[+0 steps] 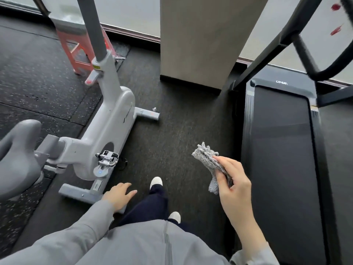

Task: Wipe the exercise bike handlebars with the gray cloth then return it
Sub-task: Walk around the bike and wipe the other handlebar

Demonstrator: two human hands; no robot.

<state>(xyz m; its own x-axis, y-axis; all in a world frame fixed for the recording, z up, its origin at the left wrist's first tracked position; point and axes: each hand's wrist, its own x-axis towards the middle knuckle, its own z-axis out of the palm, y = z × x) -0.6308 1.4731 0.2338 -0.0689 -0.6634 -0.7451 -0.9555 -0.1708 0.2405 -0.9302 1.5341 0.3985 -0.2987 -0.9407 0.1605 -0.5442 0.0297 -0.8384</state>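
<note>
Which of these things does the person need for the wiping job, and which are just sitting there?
For the job:
- gray cloth, held in the right hand
- exercise bike; its handlebars are out of view
- left hand, empty and open

Just there:
- treadmill
- orange stool
- pillar

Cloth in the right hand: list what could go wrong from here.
1. The cloth is bunched in the right hand, pinched by thumb and fingers with loose ends hanging; it could slip and land on the floor.
2. The bike pedal and base bar jut out near the feet; a step closer might catch a shoe.
3. The handlebars are out of view, so reaching them means looking up first.
</note>
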